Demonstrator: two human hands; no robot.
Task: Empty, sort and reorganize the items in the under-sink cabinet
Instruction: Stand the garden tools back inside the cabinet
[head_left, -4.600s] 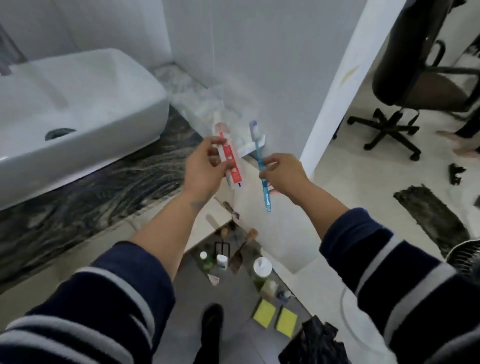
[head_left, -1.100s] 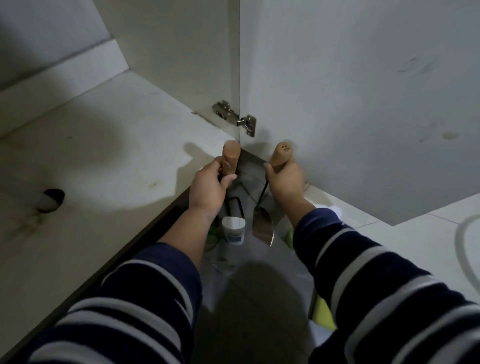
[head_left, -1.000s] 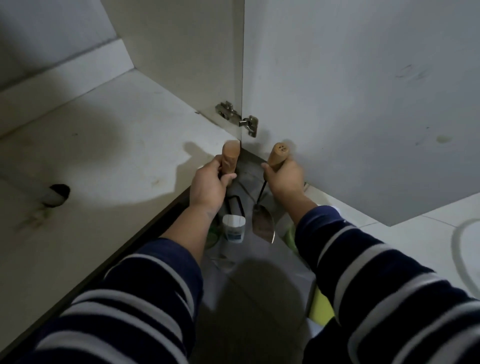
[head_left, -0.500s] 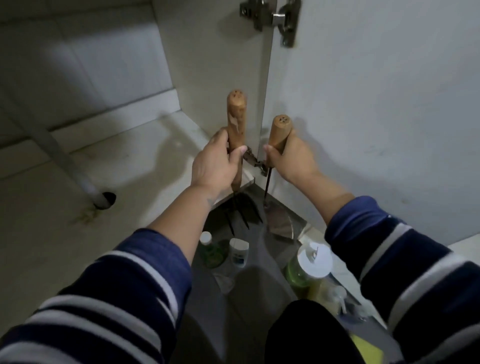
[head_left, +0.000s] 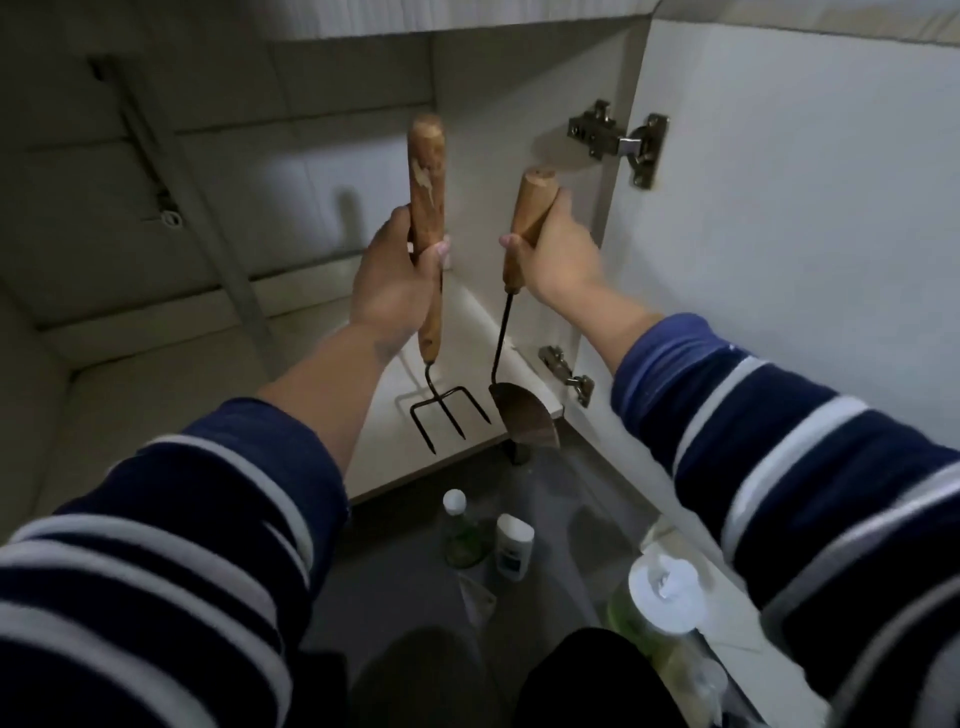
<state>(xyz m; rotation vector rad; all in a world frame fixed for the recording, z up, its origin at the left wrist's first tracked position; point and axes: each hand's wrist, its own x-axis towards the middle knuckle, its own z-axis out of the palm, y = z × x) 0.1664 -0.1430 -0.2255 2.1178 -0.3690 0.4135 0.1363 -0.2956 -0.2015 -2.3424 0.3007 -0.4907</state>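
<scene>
My left hand (head_left: 390, 283) grips the wooden handle of a small garden fork (head_left: 428, 208), tines pointing down. My right hand (head_left: 558, 249) grips the wooden handle of a hand trowel (head_left: 524, 415), its dark blade hanging low. Both tools are held upright, side by side, in front of the open under-sink cabinet. The cabinet floor (head_left: 218, 374) lies pale behind them. The right cabinet door (head_left: 805, 234) stands open beside my right hand.
On the grey floor below stand a green bottle with a white cap (head_left: 460, 530), a small white container (head_left: 513, 545) and a larger white-lidded green bottle (head_left: 660, 592). A drain pipe (head_left: 218, 249) slants down inside the cabinet. Two hinges (head_left: 618, 143) are fixed to the door edge.
Both hands have lifted the fork and the trowel from the floor to the height of the cabinet opening. Earlier, they held a toothpaste tube and a toothbrush by the sink.
</scene>
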